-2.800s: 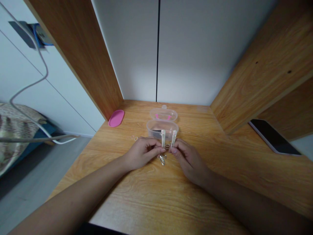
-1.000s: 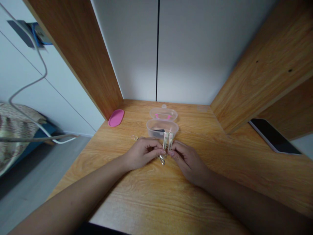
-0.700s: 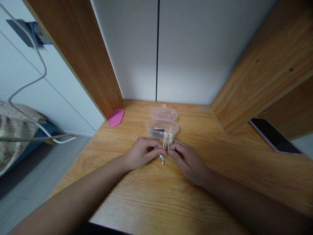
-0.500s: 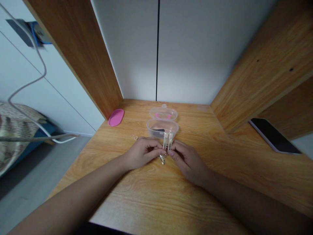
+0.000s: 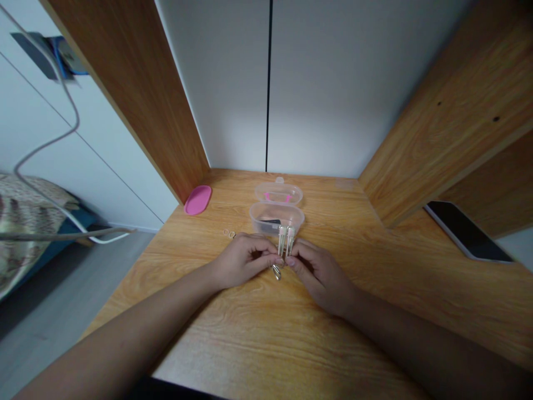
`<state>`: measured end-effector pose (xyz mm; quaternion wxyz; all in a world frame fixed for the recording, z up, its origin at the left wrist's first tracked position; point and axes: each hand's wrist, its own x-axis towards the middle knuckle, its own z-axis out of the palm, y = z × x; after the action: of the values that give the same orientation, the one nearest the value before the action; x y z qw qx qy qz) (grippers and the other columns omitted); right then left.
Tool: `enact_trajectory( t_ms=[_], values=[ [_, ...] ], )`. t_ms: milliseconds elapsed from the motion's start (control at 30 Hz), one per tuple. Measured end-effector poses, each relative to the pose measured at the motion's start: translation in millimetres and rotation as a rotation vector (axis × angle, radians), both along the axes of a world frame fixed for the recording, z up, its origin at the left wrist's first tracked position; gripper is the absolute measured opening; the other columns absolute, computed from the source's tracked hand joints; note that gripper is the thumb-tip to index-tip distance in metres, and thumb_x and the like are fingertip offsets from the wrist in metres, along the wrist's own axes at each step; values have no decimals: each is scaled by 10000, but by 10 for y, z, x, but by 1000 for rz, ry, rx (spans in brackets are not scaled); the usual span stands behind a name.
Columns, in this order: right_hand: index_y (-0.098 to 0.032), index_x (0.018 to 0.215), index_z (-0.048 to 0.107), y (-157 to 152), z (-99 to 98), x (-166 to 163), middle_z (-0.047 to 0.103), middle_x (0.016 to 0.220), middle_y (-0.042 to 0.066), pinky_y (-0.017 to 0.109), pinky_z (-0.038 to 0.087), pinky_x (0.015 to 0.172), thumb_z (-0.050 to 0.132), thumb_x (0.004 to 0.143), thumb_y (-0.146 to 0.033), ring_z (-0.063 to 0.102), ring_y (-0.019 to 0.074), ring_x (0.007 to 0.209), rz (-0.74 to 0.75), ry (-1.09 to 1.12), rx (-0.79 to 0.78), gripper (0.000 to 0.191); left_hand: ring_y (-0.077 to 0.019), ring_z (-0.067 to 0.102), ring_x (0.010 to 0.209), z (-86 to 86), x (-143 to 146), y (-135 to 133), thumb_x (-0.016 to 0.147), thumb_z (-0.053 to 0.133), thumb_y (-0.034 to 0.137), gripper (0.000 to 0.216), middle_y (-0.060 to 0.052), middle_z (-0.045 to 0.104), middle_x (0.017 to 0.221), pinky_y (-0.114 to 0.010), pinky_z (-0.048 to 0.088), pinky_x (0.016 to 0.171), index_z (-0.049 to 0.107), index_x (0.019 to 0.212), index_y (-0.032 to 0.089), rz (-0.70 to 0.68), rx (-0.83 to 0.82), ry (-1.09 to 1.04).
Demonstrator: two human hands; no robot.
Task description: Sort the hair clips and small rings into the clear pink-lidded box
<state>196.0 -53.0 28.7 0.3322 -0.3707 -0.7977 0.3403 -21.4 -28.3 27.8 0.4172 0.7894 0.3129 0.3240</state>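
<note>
Side by side in front of me stand two slim metallic hair clips with pale pink tops, upright and almost touching. My left hand is closed, thumb and fingers pinching the lower end of the left hair clip. In the same kind of pinch, my right hand grips the right hair clip. Just under the fingertips lies a shiny looped metal piece, partly covered by the left hand. Behind the clips is a clear plastic box, its hinged lid tipped back, with a dark flat item inside.
Small ring-like pieces lie left of the box on the wooden desk. A pink oval dish or lid rests by the left panel. To the right is a phone. A white cable hangs at far left.
</note>
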Motion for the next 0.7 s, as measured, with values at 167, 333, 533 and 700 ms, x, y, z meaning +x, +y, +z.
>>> enact_trajectory(
  t_ms=[167,333,533,700],
  values=[
    [-210,824,565,9,-4,-7,616,858,37,320,435,718,463,1010,-282,562,183,808,8,-3,0,224,-123,626,675,17,3,-2,923,659,367,274,-59,713,753,-213,477,635,739,838,119,1,4,3],
    [-206,847,592,5,-14,-2,603,848,37,320,430,719,463,1009,-286,556,186,808,4,-2,2,222,-121,625,664,24,6,-3,930,649,377,290,-55,711,741,-209,470,629,736,828,120,-2,22,23],
    [-207,852,599,8,0,-6,610,850,39,320,435,718,465,1008,-290,554,186,801,7,-6,3,222,-124,621,658,26,11,-3,928,648,395,304,-54,708,730,-212,472,619,737,832,121,-5,19,14],
    [-211,856,598,10,-2,-4,605,849,37,321,437,719,465,1011,-297,558,187,804,6,2,3,222,-124,624,654,29,8,-3,926,653,386,290,-53,706,725,-216,475,617,741,832,126,-3,31,19]
  ],
)
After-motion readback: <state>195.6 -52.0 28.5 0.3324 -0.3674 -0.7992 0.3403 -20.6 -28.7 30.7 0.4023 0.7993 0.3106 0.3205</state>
